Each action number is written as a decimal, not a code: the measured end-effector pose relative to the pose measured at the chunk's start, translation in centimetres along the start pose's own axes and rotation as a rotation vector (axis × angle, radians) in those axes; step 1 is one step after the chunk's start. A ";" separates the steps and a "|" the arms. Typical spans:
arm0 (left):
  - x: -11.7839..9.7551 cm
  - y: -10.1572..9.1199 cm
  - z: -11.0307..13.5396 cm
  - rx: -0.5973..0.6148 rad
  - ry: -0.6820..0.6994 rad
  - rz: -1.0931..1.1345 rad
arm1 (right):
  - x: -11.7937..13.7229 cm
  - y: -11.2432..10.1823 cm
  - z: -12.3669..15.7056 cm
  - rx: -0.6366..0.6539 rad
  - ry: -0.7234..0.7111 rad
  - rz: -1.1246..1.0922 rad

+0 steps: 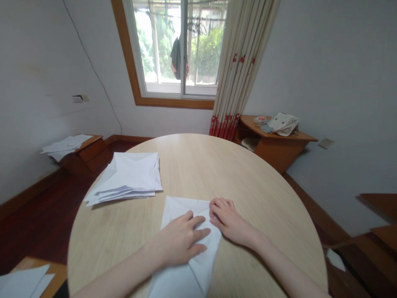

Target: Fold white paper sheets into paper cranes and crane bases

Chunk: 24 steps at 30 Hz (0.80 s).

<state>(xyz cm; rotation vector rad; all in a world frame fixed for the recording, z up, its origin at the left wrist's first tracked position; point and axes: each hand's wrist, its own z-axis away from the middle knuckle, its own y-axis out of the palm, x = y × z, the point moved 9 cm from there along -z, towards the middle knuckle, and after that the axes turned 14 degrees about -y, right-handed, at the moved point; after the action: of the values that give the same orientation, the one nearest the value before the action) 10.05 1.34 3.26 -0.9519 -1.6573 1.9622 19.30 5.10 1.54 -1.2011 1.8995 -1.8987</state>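
Observation:
A white sheet of paper (180, 281) with fold lines lies on the round wooden table (248, 182), close to me. My left hand (186, 238) rests on the middle of the sheet, its fingers spread and pointing right. At the sheet's far right corner is my right hand (225, 217), with its fingers curled and pressed together on the paper's edge. The corner itself is partly hidden under those fingers. To the left, beyond my left hand, sits a stack of folded white papers (132, 174).
A wooden cabinet (88, 153) at the left bears more papers (66, 145). Further papers (23, 283) lie at the lower left. A corner shelf (279, 149) holding a cloth bag (283, 123) stands at the back right, beside a curtain (238, 74) and a window (181, 49).

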 end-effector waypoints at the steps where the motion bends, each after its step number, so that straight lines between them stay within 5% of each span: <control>1: 0.0 0.1 0.0 0.004 0.001 0.007 | 0.0 0.0 0.0 -0.001 -0.002 -0.009; 12: 0.8 1.5 0.0 0.124 -0.051 0.105 | 0.1 -0.1 -0.2 0.000 -0.030 -0.041; 24: 0.6 1.3 -0.1 0.041 -0.049 0.079 | -0.1 -0.2 -0.1 -0.033 -0.038 -0.031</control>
<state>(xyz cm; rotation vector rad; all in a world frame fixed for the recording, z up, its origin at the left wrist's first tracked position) 9.84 1.51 1.80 -0.9754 -1.6223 2.0789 19.33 5.25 1.70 -1.2746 1.9112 -1.8533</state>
